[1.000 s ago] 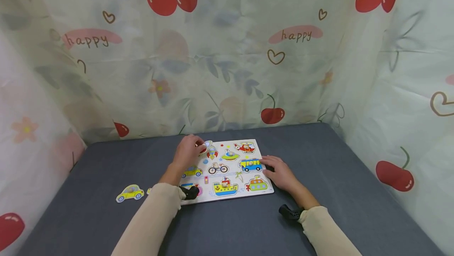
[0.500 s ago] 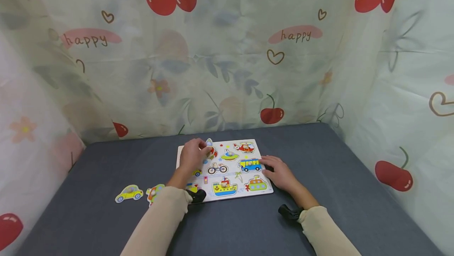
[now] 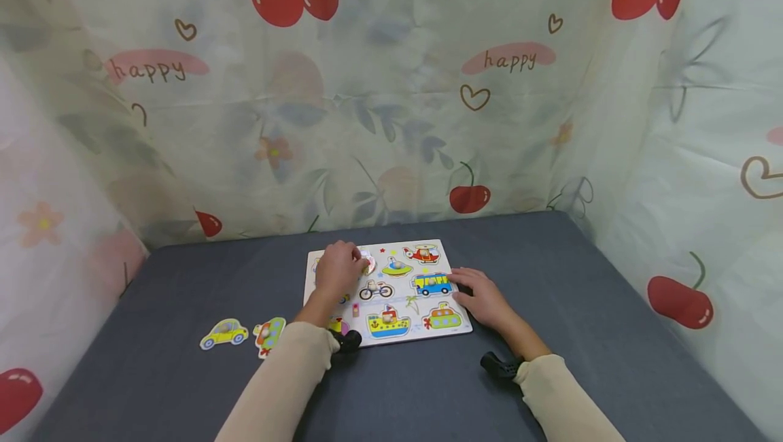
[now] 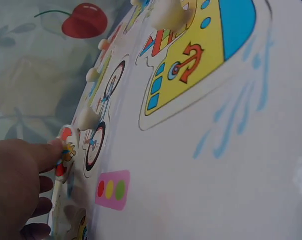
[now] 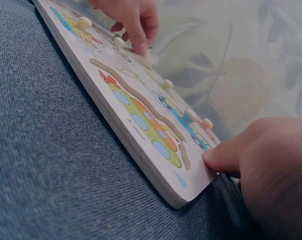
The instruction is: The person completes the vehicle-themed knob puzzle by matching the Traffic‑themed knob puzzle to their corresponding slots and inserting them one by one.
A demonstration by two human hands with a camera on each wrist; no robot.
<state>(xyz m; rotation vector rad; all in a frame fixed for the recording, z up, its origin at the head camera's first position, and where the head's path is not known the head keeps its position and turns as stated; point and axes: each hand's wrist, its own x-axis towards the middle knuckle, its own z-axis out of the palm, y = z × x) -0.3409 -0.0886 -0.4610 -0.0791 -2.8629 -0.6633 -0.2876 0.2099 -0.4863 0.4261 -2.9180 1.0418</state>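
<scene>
A white wooden puzzle board (image 3: 466, 328) with vehicle pictures lies on the table. My left hand (image 3: 336, 272) is over its upper left part. Thumb and finger pinch a rocket puzzle piece (image 4: 67, 150), which stands on edge close to the board, beside the bicycle piece (image 4: 94, 145). The fingers partly hide the rocket. At the board's right edge rests my right hand (image 3: 483, 296), its thumb on the white surface near the submarine recess (image 5: 143, 120) and the bus piece (image 3: 431, 284). Its other fingers are mostly hidden in the right wrist view.
Left of the board, a yellow car piece (image 3: 224, 334) and a green submarine piece (image 3: 269, 336) lie on the dark grey cloth (image 3: 416, 394). Knobbed boat (image 3: 388, 324) and helicopter (image 3: 422, 254) pieces sit in the board. A patterned curtain (image 3: 391, 122) stands behind the table.
My left hand has moved right and slightly down from the board's upper left corner, carrying the rocket piece and turning it. The submarine piece has come into full sight. My right hand stays put.
</scene>
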